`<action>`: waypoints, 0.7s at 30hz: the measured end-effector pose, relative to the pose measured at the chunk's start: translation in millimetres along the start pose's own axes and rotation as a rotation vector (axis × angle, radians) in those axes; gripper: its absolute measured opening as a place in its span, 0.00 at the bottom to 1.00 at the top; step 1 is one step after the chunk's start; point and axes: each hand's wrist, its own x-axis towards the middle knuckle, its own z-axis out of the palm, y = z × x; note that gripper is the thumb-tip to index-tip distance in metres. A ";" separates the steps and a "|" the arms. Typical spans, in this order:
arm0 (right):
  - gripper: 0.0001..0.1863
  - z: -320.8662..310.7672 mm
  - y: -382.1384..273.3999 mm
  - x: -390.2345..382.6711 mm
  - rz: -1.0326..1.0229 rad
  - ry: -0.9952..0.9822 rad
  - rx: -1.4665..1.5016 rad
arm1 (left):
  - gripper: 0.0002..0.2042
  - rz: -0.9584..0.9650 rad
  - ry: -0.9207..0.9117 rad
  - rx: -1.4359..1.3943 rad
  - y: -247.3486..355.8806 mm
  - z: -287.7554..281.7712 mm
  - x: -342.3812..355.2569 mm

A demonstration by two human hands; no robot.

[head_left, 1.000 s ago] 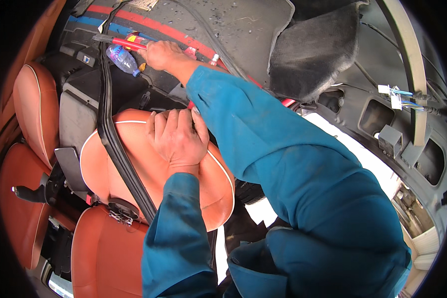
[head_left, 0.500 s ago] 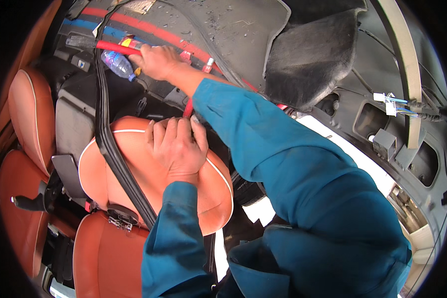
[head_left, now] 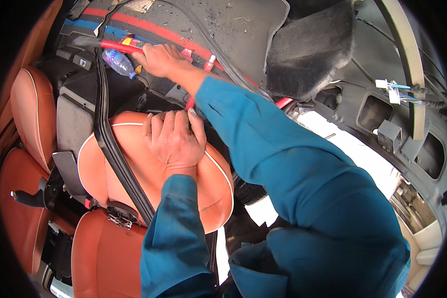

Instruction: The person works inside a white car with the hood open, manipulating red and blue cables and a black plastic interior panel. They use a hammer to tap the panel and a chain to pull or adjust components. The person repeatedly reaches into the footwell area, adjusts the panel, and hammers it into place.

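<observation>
Red-shafted tool, its left end grey and blurry, crosswise beyond a white-piped orange seat back

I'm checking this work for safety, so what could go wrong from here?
The right hand holds the red tool close to the plastic bottle, so a sweep might knock the bottle. The tool appears to cross the black rubber strip and could snag it. The left hand rests on the orange seat back; if that shifted, the hand might slip.
</observation>
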 end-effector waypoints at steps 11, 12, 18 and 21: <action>0.32 2.4 4.4 5.9 -0.164 0.157 0.017 | 0.10 -0.011 -0.010 -0.041 1.6 -4.4 2.5; 0.33 2.9 3.5 8.0 -0.147 0.158 0.011 | 0.10 -0.008 -0.016 -0.046 1.4 -4.9 3.1; 0.35 1.0 -2.4 16.9 0.004 -0.001 -0.032 | 0.10 0.001 0.009 -0.082 3.6 -9.4 5.1; 0.38 4.0 -3.8 33.7 0.076 -0.104 -0.048 | 0.10 -0.007 -0.031 -0.073 2.5 -12.4 3.1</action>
